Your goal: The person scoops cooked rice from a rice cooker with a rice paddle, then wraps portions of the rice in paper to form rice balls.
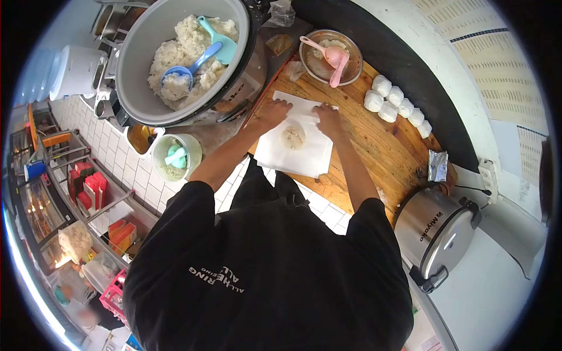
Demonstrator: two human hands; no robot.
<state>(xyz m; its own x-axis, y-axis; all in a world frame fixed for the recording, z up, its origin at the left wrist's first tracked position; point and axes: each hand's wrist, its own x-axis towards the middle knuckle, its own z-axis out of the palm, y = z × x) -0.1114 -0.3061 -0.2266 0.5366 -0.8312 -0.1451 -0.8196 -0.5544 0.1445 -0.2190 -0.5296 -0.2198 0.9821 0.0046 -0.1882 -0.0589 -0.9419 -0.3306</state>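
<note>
A sheet of white wrapping paper (275, 149) lies on the wooden table, with a round mound of rice (293, 138) at its middle. My left hand (274, 112) is at the paper's far left side, its fingers bent onto the edge. On the far right side, my right hand (329, 120) has its fingers closed on the paper's edge. Between the hands, the far part of the sheet looks creased. Beyond them stands a metal bowl (355, 77) holding a little rice and pink scoops (335, 57).
A large rice cooker (132, 73) full of rice, with blue and turquoise scoops, stands at left. Several white wrapped bundles (381, 86) sit on the wooden table (374, 158) at right. A closed steel cooker (430, 228) and a green tub (193, 153) flank me.
</note>
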